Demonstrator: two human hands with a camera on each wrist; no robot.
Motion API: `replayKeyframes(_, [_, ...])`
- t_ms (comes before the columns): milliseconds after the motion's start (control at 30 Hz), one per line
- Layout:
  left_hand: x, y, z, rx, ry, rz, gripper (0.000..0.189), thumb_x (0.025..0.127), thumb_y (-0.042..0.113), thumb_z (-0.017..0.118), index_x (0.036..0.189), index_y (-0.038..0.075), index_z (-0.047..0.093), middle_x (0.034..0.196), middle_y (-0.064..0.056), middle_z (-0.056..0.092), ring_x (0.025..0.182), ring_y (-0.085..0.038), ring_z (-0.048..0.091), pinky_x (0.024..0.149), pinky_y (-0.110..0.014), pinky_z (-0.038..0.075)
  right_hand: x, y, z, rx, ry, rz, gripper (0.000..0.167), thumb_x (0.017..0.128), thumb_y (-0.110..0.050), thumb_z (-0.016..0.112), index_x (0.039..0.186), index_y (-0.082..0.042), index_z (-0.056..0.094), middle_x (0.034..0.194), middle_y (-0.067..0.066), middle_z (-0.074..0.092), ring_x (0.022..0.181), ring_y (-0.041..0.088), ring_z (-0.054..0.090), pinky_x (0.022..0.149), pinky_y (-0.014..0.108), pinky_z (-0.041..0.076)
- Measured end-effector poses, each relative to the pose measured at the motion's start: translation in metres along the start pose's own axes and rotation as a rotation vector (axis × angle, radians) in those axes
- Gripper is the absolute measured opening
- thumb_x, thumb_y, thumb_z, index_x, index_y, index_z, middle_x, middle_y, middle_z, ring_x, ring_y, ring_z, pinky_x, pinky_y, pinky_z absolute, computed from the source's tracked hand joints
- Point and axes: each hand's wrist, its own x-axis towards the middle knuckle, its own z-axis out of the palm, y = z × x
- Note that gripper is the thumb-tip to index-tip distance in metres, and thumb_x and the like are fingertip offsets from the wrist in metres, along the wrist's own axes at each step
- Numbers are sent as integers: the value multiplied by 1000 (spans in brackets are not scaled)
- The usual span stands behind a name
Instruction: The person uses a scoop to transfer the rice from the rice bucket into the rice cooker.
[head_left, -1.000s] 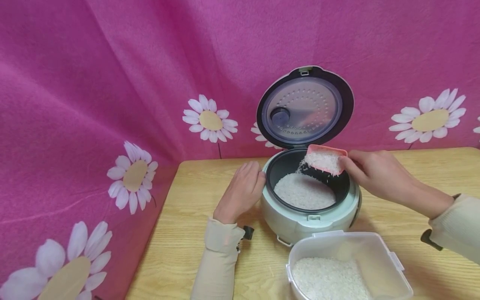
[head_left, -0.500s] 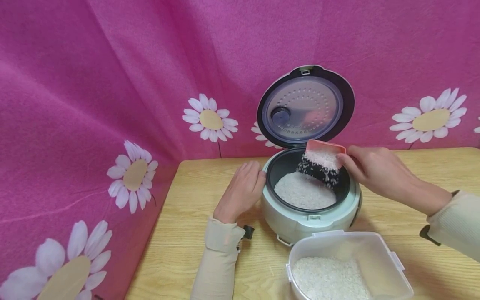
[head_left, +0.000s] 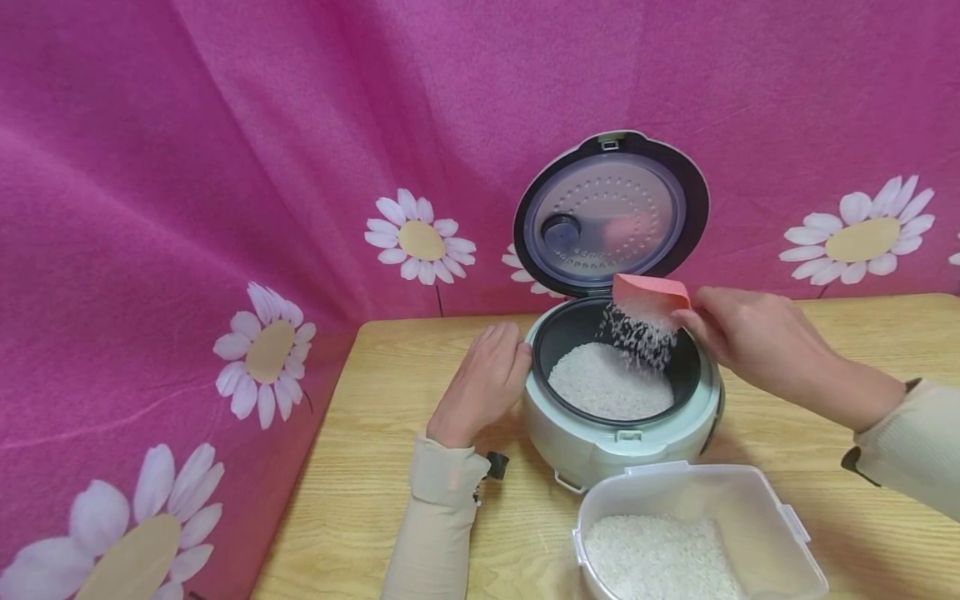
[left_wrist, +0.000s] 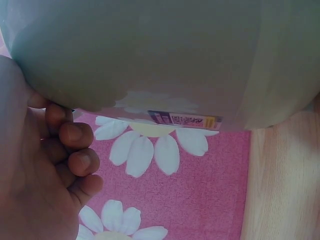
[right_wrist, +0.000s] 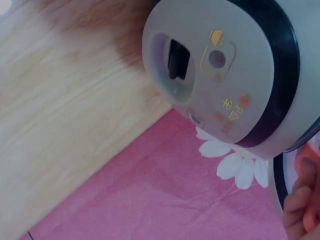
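Note:
A pale green rice cooker (head_left: 600, 446) stands with its lid (head_left: 611, 217) raised, and a mound of white rice (head_left: 607, 382) lies in its dark inner pot (head_left: 551, 333). My right hand (head_left: 765, 346) pinches a pink scoop (head_left: 651, 288), tipped over the pot's right rear side. Loose grains (head_left: 645, 342) fall from it. On the cooker's left side, my left hand (head_left: 483, 379) holds the rim. The left wrist view shows its fingers (left_wrist: 75, 132) curled against the cooker body (left_wrist: 165, 60). In the right wrist view, fingers (right_wrist: 300, 200) curl around part of the scoop (right_wrist: 312, 215).
A clear plastic container (head_left: 757, 517) with rice (head_left: 660, 554) in it stands in front of the cooker. All this rests on a wooden table (head_left: 375, 467). A magenta cloth (head_left: 450, 100) with daisies hangs behind and to the left.
The right hand has raised and tilted the scoop further, so its underside now shows. The rice in it has mostly poured into the pot. The left hand has stayed in place.

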Motion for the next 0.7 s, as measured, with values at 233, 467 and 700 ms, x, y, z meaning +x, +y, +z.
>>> replayKeyframes(233, [0,1,-1,1,17,25,17,105,23,43,95,12,50,83,-2,46,82,-15,46,80,-29,42,0,-2,-2,-74,59,-100,58,110,-52,23,81,-11,53,61,-6,38,51,7,29,45,23,19])
replayKeyframes(467, [0,0,0,10,26,43,17,105,22,43,94,11,50,82,-3,46,82,-16,46,79,-29,42,-3,-1,-4,-116,78,-144,60,110,-49,21,83,-8,55,62,-2,40,52,10,29,45,23,16])
replayKeyframes(700, [0,-1,0,11,20,34,17,105,23,42,94,12,50,83,-3,46,82,-16,46,80,-29,42,-4,-4,-9,-128,94,-163,61,110,-49,23,86,-7,60,61,0,43,53,10,31,45,22,16])
